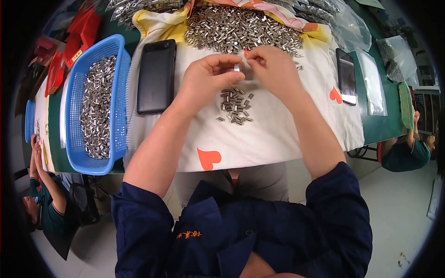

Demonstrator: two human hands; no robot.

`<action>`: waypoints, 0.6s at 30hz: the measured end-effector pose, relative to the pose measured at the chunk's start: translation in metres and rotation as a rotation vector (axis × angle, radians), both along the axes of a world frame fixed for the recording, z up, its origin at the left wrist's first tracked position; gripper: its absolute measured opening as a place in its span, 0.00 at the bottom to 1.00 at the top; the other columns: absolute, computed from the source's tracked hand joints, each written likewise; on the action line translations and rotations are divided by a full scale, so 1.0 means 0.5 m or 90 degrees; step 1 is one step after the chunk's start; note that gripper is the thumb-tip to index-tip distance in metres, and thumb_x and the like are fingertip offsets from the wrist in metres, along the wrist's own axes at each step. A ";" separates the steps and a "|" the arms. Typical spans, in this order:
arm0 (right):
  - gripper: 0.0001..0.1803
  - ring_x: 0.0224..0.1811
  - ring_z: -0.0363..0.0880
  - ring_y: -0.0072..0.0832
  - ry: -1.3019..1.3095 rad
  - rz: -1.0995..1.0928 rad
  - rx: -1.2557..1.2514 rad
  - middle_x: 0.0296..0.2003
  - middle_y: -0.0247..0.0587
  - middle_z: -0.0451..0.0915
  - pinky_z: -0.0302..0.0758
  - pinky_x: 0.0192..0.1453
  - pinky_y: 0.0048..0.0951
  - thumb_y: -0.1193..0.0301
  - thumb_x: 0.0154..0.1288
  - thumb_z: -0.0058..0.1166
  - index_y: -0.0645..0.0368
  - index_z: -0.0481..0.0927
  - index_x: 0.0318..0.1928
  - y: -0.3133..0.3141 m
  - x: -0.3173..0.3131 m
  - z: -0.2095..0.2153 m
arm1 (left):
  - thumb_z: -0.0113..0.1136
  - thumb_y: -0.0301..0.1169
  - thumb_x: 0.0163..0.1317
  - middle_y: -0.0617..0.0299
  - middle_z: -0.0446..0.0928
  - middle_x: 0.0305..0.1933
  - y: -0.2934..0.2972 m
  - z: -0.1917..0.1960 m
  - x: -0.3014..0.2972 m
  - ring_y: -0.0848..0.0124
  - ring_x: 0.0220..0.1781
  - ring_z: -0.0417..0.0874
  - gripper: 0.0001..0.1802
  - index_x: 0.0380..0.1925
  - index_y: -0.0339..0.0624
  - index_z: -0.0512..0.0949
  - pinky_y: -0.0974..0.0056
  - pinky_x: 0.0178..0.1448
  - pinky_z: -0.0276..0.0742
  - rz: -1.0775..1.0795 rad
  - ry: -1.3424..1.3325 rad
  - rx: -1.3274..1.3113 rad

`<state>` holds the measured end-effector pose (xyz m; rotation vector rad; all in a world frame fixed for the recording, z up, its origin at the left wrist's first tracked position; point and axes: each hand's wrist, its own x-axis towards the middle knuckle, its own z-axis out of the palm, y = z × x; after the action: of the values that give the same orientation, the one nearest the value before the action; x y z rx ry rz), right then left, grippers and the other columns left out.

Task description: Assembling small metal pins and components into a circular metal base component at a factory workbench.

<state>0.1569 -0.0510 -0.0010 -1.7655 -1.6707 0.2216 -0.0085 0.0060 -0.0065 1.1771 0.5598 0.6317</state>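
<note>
Pinching a short, silvery metal cylinder (pixel 238 67) in the left hand (pixel 204 76); can't tell whether gripping anything in the right hand (pixel 274 70). Could slip, if pinched loosely, into the small silvery metal-cylinder pile (pixel 233 102) at six o'clock.

Glossy metal cylinders (pixel 243 31), matt cloth (pixel 278 134), plastic basket (pixel 120 102)

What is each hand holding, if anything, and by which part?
Left hand: a small silvery metal piece, pinched between thumb and finger; exactly which part is too small to tell. Right hand: cannot be told.
</note>
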 end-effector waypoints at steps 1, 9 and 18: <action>0.06 0.31 0.75 0.32 0.002 0.000 -0.001 0.26 0.40 0.77 0.71 0.35 0.30 0.71 0.50 0.53 0.60 0.77 0.29 -0.006 0.001 0.011 | 0.60 0.20 0.50 0.63 0.77 0.35 0.001 -0.004 -0.002 0.78 0.35 0.77 0.15 0.41 0.35 0.74 0.75 0.39 0.73 0.000 0.002 -0.001; 0.05 0.28 0.76 0.24 0.237 0.116 -0.049 0.27 0.37 0.78 0.72 0.32 0.23 0.74 0.51 0.52 0.61 0.77 0.30 -0.032 -0.017 0.057 | 0.60 0.20 0.50 0.59 0.77 0.36 0.004 0.001 -0.005 0.76 0.36 0.78 0.15 0.41 0.32 0.73 0.73 0.43 0.74 0.020 -0.004 -0.028; 0.05 0.27 0.76 0.29 0.059 0.109 0.062 0.23 0.39 0.77 0.72 0.32 0.27 0.75 0.49 0.53 0.61 0.77 0.29 -0.036 -0.026 0.045 | 0.60 0.21 0.51 0.57 0.78 0.35 -0.003 0.001 -0.003 0.75 0.36 0.79 0.15 0.40 0.31 0.73 0.74 0.41 0.75 0.028 0.025 0.007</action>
<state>0.1440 -0.0693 0.0215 -1.5199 -1.7357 0.2896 -0.0098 0.0044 -0.0061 1.1927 0.6170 0.6506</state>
